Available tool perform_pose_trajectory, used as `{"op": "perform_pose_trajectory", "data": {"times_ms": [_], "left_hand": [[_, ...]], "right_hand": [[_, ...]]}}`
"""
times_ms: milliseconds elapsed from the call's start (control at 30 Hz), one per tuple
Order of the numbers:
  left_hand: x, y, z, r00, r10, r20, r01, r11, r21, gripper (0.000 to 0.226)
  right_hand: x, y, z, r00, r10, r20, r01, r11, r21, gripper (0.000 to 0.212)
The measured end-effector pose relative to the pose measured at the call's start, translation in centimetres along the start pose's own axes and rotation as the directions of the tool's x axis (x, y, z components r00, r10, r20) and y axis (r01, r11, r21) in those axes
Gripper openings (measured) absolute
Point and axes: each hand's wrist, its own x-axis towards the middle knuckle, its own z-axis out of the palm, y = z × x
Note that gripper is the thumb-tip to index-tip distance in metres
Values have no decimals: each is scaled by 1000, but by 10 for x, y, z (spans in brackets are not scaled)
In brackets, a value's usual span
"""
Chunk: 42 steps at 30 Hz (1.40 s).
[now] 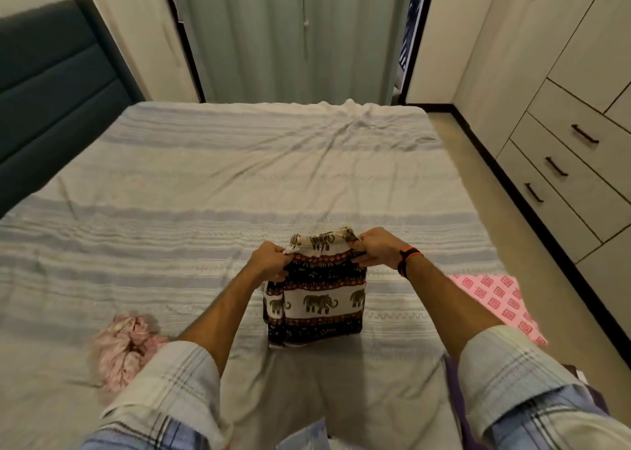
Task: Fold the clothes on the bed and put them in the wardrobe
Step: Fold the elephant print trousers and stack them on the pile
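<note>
Across the striped bed (239, 162), with the wardrobe (560, 135) on your right, the elephant-print garment (317, 299) lies near the front edge, already folded into a compact rectangle. It looks light, soft and floppy, so keep it by the corners of its far fold. Your left hand (269, 260) and right hand (375, 248) each pinch one there, fingers curled tight around the cloth.

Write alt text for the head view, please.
Both hands, left hand and right hand, pinch the top edge of elephant-print trousers folded on a striped bed. A crumpled pink garment lies left, a pink patterned cloth right.
</note>
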Motion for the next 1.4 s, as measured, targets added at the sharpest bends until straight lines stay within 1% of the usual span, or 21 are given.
{"op": "perform_pose_trajectory", "data": {"times_ms": [133,200,300,367,467,533,567,633,667,733,833,900,967,1000,1033,1100,1200,1233,1267,1333,1400], "left_hand": [[30,23,-13,998,30,-56,-31,999,-27,23],[49,49,-27,993,73,-89,-77,996,-40,24],[82,99,-53,978,155,-137,-161,986,-36,29],[100,140,-73,958,228,-174,-232,973,-3,31],[116,210,-106,906,359,-226,-357,933,51,20],[123,256,-133,850,450,-274,-458,888,39,17],[125,288,-149,801,514,-307,-533,846,28,21],[121,324,-169,711,596,-373,-640,768,7,34],[113,346,-180,663,629,-405,-689,724,-2,41],[94,375,-193,577,687,-441,-769,639,-10,47],[63,391,-204,446,777,-445,-857,514,40,51],[43,387,-204,398,800,-449,-884,465,46,51],[27,375,-197,393,801,-452,-891,453,26,50],[16,358,-189,420,790,-447,-878,478,19,49],[12,349,-182,427,787,-445,-874,486,21,48],[-2,308,-161,478,765,-431,-843,537,17,46],[-19,253,-134,581,709,-401,-764,644,31,40],[-25,222,-121,631,677,-379,-719,693,41,37],[-27,202,-111,673,648,-357,-680,732,48,33],[-35,146,-86,775,562,-289,-575,817,47,25],[-44,92,-63,854,468,-228,-461,883,85,19]], "right_hand": [[26,-25,-7,999,-35,-25,36,998,43,25],[43,-51,-17,994,-91,-63,95,994,58,21],[73,-103,-38,971,-196,-136,205,977,57,27],[92,-143,-55,947,-267,-176,278,960,42,29],[121,-207,-88,877,-405,-259,409,911,-40,34],[126,-255,-112,785,-517,-341,524,848,-79,28],[123,-287,-126,723,-585,-369,596,797,-95,26],[101,-326,-137,606,-672,-425,710,699,-92,22],[87,-346,-144,539,-709,-456,765,638,-89,18],[62,-370,-152,436,-754,-492,835,543,-92,11],[33,-384,-160,344,-786,-514,886,453,-100,13],[13,-378,-160,330,-795,-509,903,423,-75,14],[-10,-363,-151,332,-800,-500,911,409,-50,14],[-21,-345,-142,353,-796,-492,904,425,-40,15],[-26,-334,-137,373,-788,-489,896,443,-31,15],[-39,-294,-119,427,-760,-490,864,503,-28,17],[-43,-237,-95,536,-709,-458,790,612,-23,12],[-45,-206,-81,593,-678,-435,746,665,-20,13],[-46,-185,-73,632,-658,-410,713,700,-25,15],[-52,-131,-46,727,-584,-362,610,791,-50,16],[-61,-78,-19,814,-494,-306,497,865,-72,23]]}}
